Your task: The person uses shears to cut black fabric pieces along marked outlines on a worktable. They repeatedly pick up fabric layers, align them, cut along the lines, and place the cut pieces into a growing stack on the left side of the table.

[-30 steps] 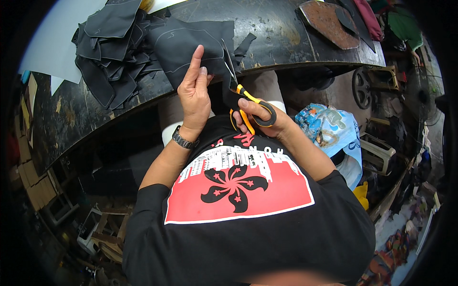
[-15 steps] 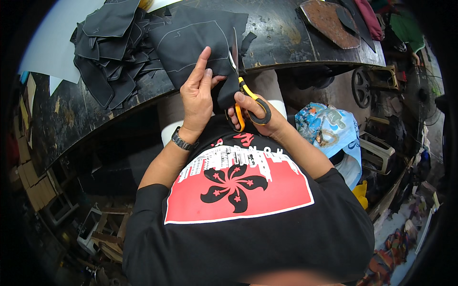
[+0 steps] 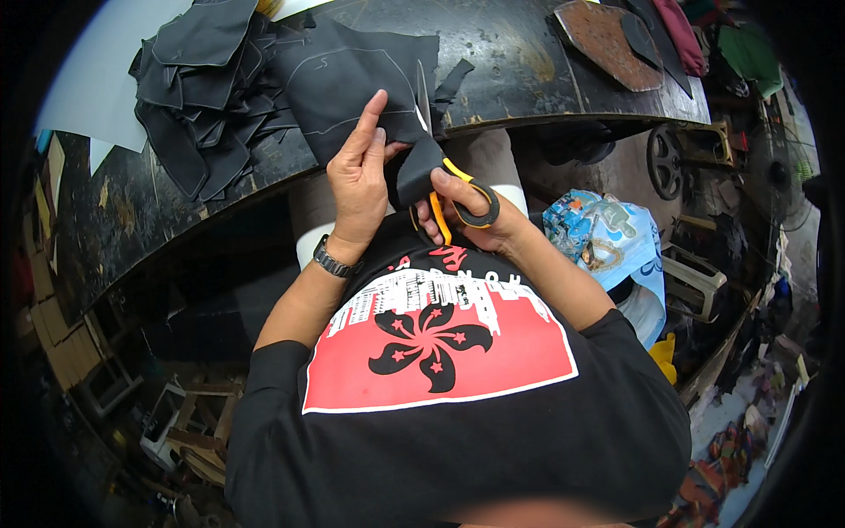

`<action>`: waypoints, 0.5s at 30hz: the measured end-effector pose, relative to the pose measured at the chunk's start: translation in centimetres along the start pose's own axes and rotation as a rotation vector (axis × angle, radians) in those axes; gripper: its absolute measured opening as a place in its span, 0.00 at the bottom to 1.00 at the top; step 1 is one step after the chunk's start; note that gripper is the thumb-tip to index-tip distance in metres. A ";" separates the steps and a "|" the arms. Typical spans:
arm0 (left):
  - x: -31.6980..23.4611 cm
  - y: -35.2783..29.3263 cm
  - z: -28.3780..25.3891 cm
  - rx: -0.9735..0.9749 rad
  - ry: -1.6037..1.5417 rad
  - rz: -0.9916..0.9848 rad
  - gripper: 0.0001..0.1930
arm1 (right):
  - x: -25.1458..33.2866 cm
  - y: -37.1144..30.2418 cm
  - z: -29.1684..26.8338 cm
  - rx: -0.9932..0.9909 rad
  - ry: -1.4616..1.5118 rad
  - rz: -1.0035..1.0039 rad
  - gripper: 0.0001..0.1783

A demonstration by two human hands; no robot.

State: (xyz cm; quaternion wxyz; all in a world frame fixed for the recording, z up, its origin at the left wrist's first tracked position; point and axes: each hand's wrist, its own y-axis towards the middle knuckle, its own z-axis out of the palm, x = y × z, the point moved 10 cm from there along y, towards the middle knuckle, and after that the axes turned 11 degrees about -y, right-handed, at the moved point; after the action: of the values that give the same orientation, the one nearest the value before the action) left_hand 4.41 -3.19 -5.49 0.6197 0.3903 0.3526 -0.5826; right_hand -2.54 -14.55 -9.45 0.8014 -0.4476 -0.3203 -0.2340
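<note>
At the near edge of the dark worktable [image 3: 546,84], a sheet of black material [image 3: 352,84] with pale traced outlines is held and cut. The left hand [image 3: 359,176] is laid on the sheet's lower part, index finger extended toward 12 o'clock, thumb and remaining fingers pinching the flap that hangs over the table edge. The right hand [image 3: 466,211] is closed through the orange loops of the scissors [image 3: 444,176]; thumb and fingers are threaded in the handles. The blades run toward 12 o'clock from the handles, long axis nearly parallel to the left index finger, and are engaged in the sheet just to the 3 o'clock side of that finger. Blade opening appears narrow; the exact gap cannot be told. The sheet lies at 12 o'clock from both hands, the left hand being nearer its centre. Both forearms enter from 6 o'clock, wrists close together. A pile of cut black pieces [image 3: 202,97] is noted at 10 o'clock, and a wristwatch [image 3: 333,260] on the left wrist.
</note>
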 end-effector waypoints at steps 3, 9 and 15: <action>-0.4 0.2 -0.5 -0.043 -0.007 0.021 0.20 | 0.3 -0.4 0.2 0.026 -0.015 -0.020 0.27; -0.2 0.5 -0.5 -0.026 0.032 -0.025 0.21 | 0.4 -0.4 0.3 0.034 -0.064 0.013 0.27; 0.1 -0.5 0.3 0.037 0.006 -0.033 0.21 | 1.7 0.6 0.2 0.031 0.018 -0.090 0.29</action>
State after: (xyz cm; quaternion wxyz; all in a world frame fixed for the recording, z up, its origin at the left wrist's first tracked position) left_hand 3.94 -3.52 -5.43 0.6017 0.3976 0.3501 -0.5978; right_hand -1.05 -14.19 -8.51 0.7998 -0.4181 -0.3363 -0.2689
